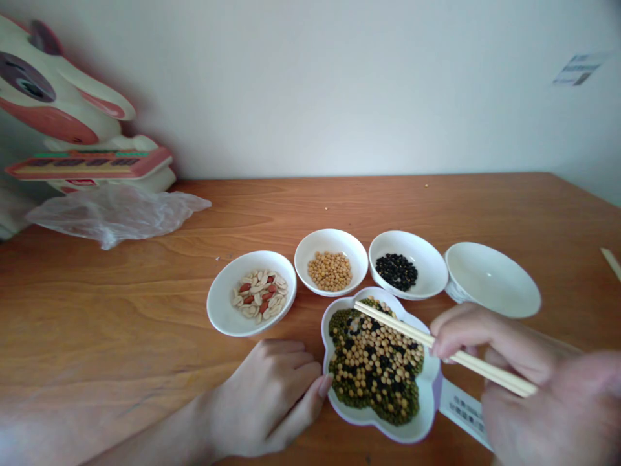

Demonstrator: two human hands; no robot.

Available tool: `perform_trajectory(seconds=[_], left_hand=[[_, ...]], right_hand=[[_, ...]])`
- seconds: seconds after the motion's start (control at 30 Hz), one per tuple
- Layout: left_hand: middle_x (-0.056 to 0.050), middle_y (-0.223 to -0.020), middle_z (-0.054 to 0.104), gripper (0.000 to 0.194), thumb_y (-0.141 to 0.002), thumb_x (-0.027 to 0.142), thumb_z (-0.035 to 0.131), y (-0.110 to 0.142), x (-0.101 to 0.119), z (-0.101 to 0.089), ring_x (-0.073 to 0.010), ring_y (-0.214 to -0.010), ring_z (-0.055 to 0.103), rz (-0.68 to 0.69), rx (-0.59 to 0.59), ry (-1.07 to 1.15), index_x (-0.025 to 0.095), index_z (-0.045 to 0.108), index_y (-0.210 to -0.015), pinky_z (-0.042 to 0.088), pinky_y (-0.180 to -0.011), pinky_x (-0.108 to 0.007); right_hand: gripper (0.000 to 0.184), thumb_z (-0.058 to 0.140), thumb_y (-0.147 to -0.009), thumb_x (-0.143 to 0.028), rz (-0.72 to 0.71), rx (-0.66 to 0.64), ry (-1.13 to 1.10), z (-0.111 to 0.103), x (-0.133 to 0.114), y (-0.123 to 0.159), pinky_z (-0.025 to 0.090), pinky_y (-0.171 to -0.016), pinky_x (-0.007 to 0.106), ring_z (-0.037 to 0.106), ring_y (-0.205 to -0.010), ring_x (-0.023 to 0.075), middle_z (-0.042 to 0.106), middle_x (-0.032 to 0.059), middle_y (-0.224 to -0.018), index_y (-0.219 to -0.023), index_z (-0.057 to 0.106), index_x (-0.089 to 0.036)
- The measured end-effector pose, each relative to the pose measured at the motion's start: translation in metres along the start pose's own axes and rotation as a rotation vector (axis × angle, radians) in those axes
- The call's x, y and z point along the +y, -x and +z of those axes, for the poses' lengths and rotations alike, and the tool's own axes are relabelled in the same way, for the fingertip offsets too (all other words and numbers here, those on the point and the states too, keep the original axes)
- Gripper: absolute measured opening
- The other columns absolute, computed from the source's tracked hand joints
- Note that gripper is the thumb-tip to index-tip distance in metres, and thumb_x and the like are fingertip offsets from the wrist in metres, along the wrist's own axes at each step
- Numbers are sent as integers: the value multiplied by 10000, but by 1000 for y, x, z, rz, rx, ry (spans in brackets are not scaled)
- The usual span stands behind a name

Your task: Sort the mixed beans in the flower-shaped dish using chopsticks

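Observation:
A flower-shaped white dish [427, 414] near the table's front holds mixed green, yellow and black beans [376, 362]. My right hand [509, 369] grips a pair of wooden chopsticks [436, 343] whose tips reach over the far left part of the bean heap. My left hand [272, 395] rests on the table with fingers curled, its thumb touching the dish's left rim. Behind the dish stand several white bowls: one with peanuts [259, 294], one with yellow soybeans [330, 270], one with black beans [396, 270] and one tilted bowl [490, 278] with nothing in it.
A crumpled clear plastic bag [116, 213] lies at the back left below a white and red toy [72, 123]. A printed paper label [466, 411] lies right of the dish. A wooden stick [611, 262] shows at the right edge. The wooden table [121, 336] meets a pale wall.

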State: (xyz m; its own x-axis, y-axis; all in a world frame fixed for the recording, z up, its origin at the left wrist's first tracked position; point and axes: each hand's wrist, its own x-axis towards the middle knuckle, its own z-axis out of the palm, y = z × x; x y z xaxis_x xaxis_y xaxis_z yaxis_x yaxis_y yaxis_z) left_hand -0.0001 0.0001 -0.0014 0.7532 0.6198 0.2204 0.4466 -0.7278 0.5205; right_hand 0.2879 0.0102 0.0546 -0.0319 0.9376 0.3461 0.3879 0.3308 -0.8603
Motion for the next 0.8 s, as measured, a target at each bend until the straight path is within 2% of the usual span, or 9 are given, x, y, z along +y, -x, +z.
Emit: perform_trajectory(seconds=[0.07, 0.2, 0.33, 0.6, 0.8], left_hand=[[-25, -745, 640, 385, -1149, 197, 343, -1, 0, -1, -183, -638, 523, 1, 2, 0, 213, 526, -811, 359, -633, -363], [-29, -734, 635, 386, -1148, 200, 347, -1, 0, -1, -184, -627, 520, 8, 14, -5, 216, 521, -804, 352, -626, -358], [-32, -735, 638, 384, -1148, 196, 343, -1, -1, -1, -184, -627, 523, 10, 13, -9, 215, 525, -811, 354, -634, -353], [-27, -734, 636, 393, -1150, 198, 344, -2, 1, 0, -184, -624, 526, 12, 18, -14, 215, 529, -803, 365, -631, -352], [-30, -733, 641, 390, -1147, 189, 350, -2, 1, -1, -183, -627, 539, 8, 20, -6, 214, 529, -801, 368, -629, -347]], right_hand=[[892, 126, -1026, -828, 16, -3, 1, -1, 0, 1, 433, -468, 361, 689, -643, 269, 726, 92, -692, -650, 736, -297], [861, 138, -1027, -835, 68, -116, -31, 3, 7, 2, 421, -499, 363, 595, -569, 236, 635, 69, -611, -667, 676, -268], [835, 129, -1059, -788, 109, -197, -54, 8, 12, 2, 404, -519, 348, 560, -564, 211, 599, 51, -598, -695, 658, -253], [770, 236, -1095, -743, 254, -112, -13, 18, -14, 3, 347, -602, 341, 532, -610, 177, 589, 28, -642, -705, 655, -229], [772, 202, -1116, -696, 155, -150, 1, 13, -1, 3, 392, -554, 320, 567, -585, 174, 605, 30, -626, -705, 662, -231]])
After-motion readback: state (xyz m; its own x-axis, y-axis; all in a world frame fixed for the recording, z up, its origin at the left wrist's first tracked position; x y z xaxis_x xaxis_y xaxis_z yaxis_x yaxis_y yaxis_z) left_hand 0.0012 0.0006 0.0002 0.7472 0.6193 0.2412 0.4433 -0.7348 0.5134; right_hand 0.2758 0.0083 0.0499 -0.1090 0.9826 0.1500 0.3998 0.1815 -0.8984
